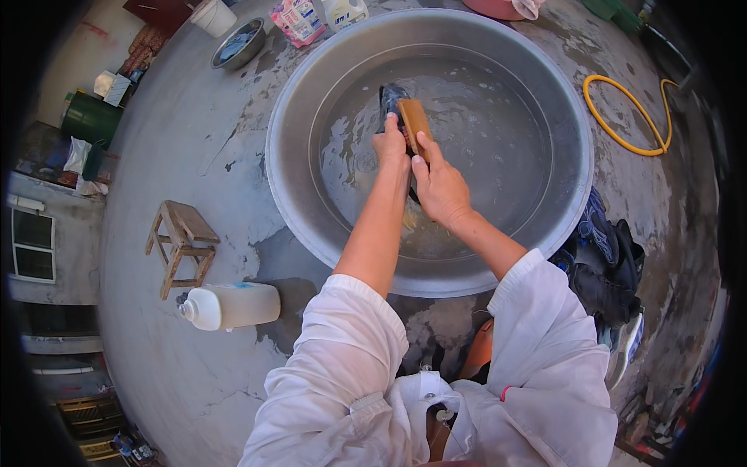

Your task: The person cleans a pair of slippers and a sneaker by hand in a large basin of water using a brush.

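Over the murky water of a large grey metal basin (299, 167), my left hand (391, 145) is closed around a dark shoe (394, 95). Its far end sticks out past my fingers; the rest is mostly covered by my hands and the brush. My right hand (442, 187) grips a brown wooden scrubbing brush (416, 118), which lies against the shoe's right side. The brush's bristles face away and cannot be seen.
Several dark shoes (603, 268) lie by the basin's right side. A whitish jug (237, 306) lies on its side near a wooden stool (180, 237) at left. Beyond are a small metal bowl (240, 44), a detergent bottle (345, 12) and a yellow hose (622, 144).
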Available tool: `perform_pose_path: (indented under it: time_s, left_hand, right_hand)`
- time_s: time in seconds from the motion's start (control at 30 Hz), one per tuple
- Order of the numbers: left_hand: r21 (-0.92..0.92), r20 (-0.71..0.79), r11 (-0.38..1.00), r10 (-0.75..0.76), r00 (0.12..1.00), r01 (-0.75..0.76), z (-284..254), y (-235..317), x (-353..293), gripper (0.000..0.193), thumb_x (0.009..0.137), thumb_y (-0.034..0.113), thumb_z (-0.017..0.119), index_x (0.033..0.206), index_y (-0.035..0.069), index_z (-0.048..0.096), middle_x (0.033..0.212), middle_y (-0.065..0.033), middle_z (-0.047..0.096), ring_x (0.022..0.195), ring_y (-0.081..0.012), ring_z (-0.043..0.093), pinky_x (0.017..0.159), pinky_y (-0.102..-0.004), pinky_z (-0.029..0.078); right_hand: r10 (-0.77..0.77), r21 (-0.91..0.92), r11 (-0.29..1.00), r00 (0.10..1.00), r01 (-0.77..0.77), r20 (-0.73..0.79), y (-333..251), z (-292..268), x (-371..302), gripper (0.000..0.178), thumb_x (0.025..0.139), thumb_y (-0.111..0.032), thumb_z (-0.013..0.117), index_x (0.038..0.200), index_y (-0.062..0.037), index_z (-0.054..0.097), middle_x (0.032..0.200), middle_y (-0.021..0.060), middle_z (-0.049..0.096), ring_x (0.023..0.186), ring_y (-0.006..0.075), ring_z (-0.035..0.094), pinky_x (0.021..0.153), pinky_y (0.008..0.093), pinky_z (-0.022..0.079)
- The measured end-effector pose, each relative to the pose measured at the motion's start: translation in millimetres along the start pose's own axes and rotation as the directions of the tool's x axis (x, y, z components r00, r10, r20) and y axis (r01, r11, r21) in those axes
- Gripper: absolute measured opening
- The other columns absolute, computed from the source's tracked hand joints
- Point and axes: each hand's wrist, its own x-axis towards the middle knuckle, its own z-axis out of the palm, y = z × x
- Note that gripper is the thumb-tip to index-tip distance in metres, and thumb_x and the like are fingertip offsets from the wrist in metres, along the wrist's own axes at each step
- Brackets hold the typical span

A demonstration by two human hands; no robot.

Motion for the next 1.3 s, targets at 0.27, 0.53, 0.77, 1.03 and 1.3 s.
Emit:
perform_pose_path:
  time_s: [0.27,0.53,0.77,1.03,1.3]
  left_hand:
    - [-0.186,0.016,0.975,-0.124,0.992,0.125,1,12,-42,0.037,0.080,0.027,0.061,0.080,-0.009,0.052,0.085,-0.0130,0.057,0.070,-0.0198,0.056,0.059,-0.0356,0.046]
    - [-0.248,-0.031,0.962,-0.129,0.991,0.117,-27,42,-20,0.036,0.084,0.028,0.057,0.094,-0.006,0.055,0.086,-0.0122,0.060,0.072,-0.0225,0.060,0.060,-0.0398,0.050]
    - [-0.265,0.358,0.936,-0.128,0.925,0.233,13,58,-44,0.034,0.084,0.031,0.057,0.094,-0.001,0.056,0.088,-0.0111,0.060,0.070,-0.0220,0.059,0.058,-0.0351,0.050]
    - [-0.234,0.650,0.848,-0.228,0.725,0.476,4,69,-59,0.034,0.088,0.033,0.052,0.100,0.002,0.056,0.091,-0.0109,0.062,0.076,-0.0209,0.062,0.066,-0.0382,0.052]
    - [-0.201,0.888,0.637,-0.202,0.412,0.744,1,62,-65,0.038,0.088,0.034,0.051,0.106,0.000,0.056,0.101,-0.0144,0.062,0.088,-0.0249,0.062,0.079,-0.0382,0.051]
  right_hand:
    - [0.123,-0.019,0.992,0.991,-0.124,-0.053,-16,-17,22,0.043,0.090,-0.033,0.034,0.129,-0.0149,0.034,0.091,0.0206,0.061,0.087,0.0385,0.057,0.076,0.0462,0.043]
    - [0.082,-0.026,0.996,0.989,-0.079,0.127,-6,3,-11,0.044,0.090,-0.032,0.034,0.131,-0.0156,0.032,0.103,0.0219,0.058,0.094,0.0371,0.056,0.082,0.0450,0.042]
    - [0.463,0.401,0.832,0.878,-0.382,-0.123,82,-4,62,0.046,0.084,-0.035,0.049,0.118,-0.0043,0.044,0.098,0.0149,0.060,0.093,0.0264,0.057,0.080,0.0364,0.043]
    - [0.386,0.784,0.448,0.883,-0.431,0.266,71,-46,57,0.026,0.082,-0.033,0.057,0.087,-0.0076,0.052,0.072,-0.0008,0.052,0.069,0.0105,0.049,0.063,0.0316,0.042]
    - [0.078,0.962,0.022,0.959,-0.274,0.271,51,-64,50,0.047,0.086,-0.038,0.053,0.122,-0.0084,0.045,0.115,0.0088,0.055,0.105,0.0221,0.053,0.089,0.0368,0.043]
